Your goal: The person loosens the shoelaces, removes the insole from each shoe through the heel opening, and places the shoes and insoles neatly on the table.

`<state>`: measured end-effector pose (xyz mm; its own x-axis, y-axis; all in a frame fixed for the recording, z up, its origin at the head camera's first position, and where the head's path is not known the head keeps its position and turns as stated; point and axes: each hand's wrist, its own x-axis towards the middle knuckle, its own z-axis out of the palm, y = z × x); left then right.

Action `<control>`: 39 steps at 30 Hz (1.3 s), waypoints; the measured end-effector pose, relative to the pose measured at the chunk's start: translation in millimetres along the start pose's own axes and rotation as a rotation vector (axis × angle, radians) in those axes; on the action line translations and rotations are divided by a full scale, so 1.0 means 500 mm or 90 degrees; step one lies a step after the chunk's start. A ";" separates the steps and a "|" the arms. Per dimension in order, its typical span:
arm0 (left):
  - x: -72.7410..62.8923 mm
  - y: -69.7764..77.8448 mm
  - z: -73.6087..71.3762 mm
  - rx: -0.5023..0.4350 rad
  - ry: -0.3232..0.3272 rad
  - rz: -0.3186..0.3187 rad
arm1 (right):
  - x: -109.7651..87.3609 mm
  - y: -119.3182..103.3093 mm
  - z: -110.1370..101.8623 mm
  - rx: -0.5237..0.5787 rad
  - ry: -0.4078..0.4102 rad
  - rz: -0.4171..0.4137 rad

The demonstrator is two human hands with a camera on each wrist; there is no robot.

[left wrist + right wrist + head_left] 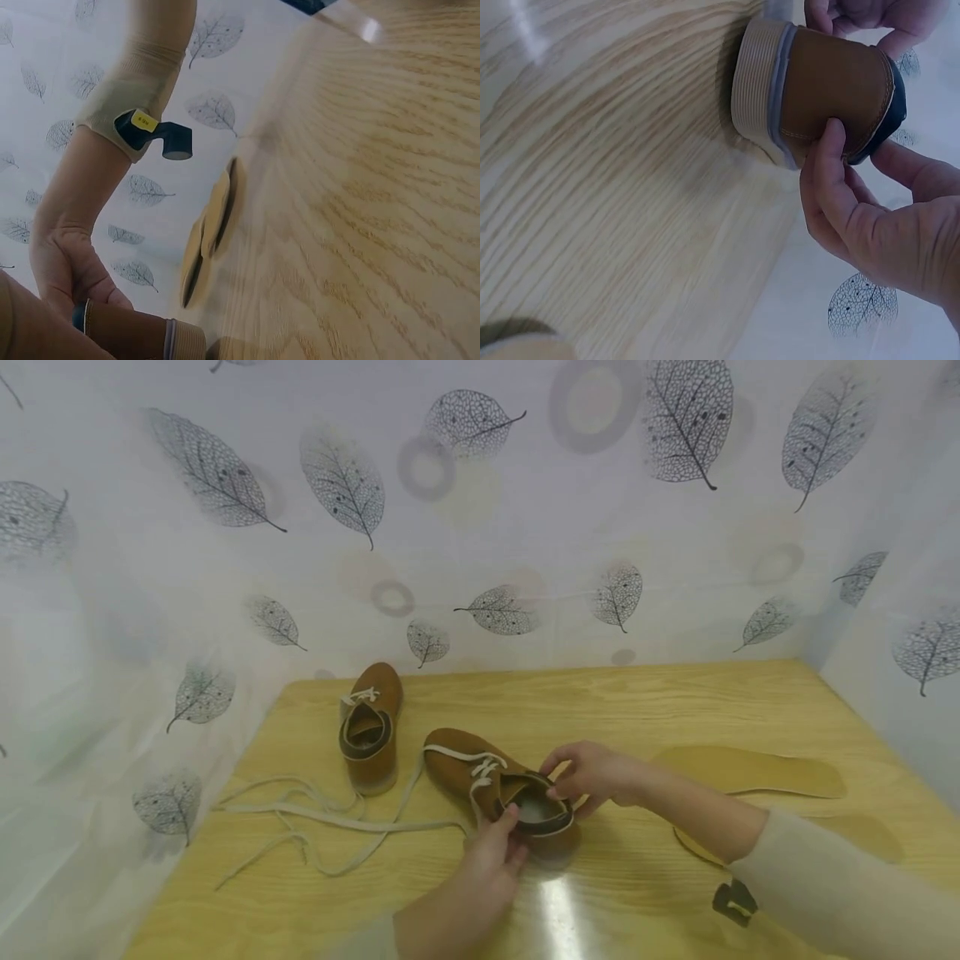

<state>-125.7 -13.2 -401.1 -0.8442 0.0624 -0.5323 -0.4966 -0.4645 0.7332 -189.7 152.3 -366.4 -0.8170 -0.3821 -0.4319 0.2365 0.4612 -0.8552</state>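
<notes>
A brown lace-up shoe [450, 772] stands on the table, toe pointing away to the left. My left hand [491, 864] grips its near left side by the heel, thumb at the dark collar. On the opposite side my right hand [596, 772] pinches the collar, thumb inside the opening and fingers outside. The right wrist view shows the shoe's heel [832, 82] between both hands, with a pale ribbed sole. White laces [487, 768] cross its tongue, and a long end trails off. In the left wrist view the left hand is mostly cut off.
The matching brown shoe [384, 689] stands farther back on the left. Long white laces [330, 814] sprawl over the table's left part. Two tan insoles lie at the right, one far [765, 770] and one nearer [862, 837], partly behind the right arm. A leaf-printed curtain [555, 543] surrounds the table.
</notes>
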 end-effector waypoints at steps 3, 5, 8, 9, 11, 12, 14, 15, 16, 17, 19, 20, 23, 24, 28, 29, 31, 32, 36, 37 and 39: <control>0.008 0.011 -0.005 -0.014 0.031 -0.001 | 0.009 -0.003 0.011 0.008 0.021 0.011; 0.013 0.020 -0.008 -0.030 0.052 -0.005 | 0.018 -0.006 0.020 0.018 0.035 0.014; 0.021 0.034 -0.016 -0.053 0.072 -0.010 | 0.033 -0.009 0.037 0.041 0.053 0.012; 0.026 0.038 -0.020 -0.058 0.075 -0.012 | 0.038 -0.009 0.042 0.047 0.057 0.009; 0.033 0.047 -0.029 -0.061 0.081 -0.011 | 0.048 -0.011 0.053 0.062 0.063 0.004; 0.036 0.052 -0.033 -0.064 0.083 -0.012 | 0.053 -0.012 0.058 0.071 0.068 0.005; 0.042 0.061 -0.042 -0.067 0.084 -0.010 | 0.062 -0.015 0.066 0.084 0.073 0.006; 0.045 0.066 -0.046 -0.070 0.083 -0.011 | 0.066 -0.017 0.069 0.090 0.077 0.009; 0.048 0.072 -0.050 -0.068 0.080 -0.010 | 0.069 -0.020 0.072 0.100 0.079 0.012; 0.052 0.077 -0.054 -0.072 0.081 -0.009 | 0.073 -0.022 0.075 0.108 0.084 0.015; 0.063 0.089 -0.061 -0.060 0.071 0.000 | 0.082 -0.027 0.081 0.124 0.097 0.020; 0.070 0.095 -0.064 -0.054 0.065 0.004 | 0.086 -0.030 0.084 0.134 0.104 0.023; 0.091 0.112 -0.073 -0.033 0.029 0.026 | 0.101 -0.038 0.094 0.181 0.123 0.032; 0.096 0.118 -0.075 -0.026 0.014 0.029 | 0.106 -0.040 0.099 0.201 0.129 0.034; 0.120 0.136 -0.081 -0.034 0.009 0.038 | 0.120 -0.048 0.114 0.291 0.138 0.042; 0.124 0.140 -0.083 -0.037 0.012 0.040 | 0.122 -0.050 0.119 0.309 0.138 0.043; 0.130 0.148 -0.088 -0.032 0.015 0.049 | 0.128 -0.055 0.128 0.334 0.142 0.051; 0.133 0.152 -0.089 -0.031 0.016 0.052 | 0.130 -0.058 0.132 0.342 0.146 0.054; 0.148 0.169 -0.094 -0.023 0.049 0.068 | 0.145 -0.071 0.142 0.362 0.170 0.060; 0.154 0.173 -0.093 -0.030 0.067 0.074 | 0.150 -0.075 0.143 0.365 0.177 0.059; 0.166 0.180 -0.092 -0.039 0.104 0.086 | 0.159 -0.081 0.145 0.371 0.191 0.057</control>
<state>-231.1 -90.4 -399.0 -0.8555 -0.1461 -0.4967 -0.3641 -0.5124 0.7777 -225.9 45.4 -387.0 -0.8723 -0.0839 -0.4818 0.4870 -0.0608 -0.8713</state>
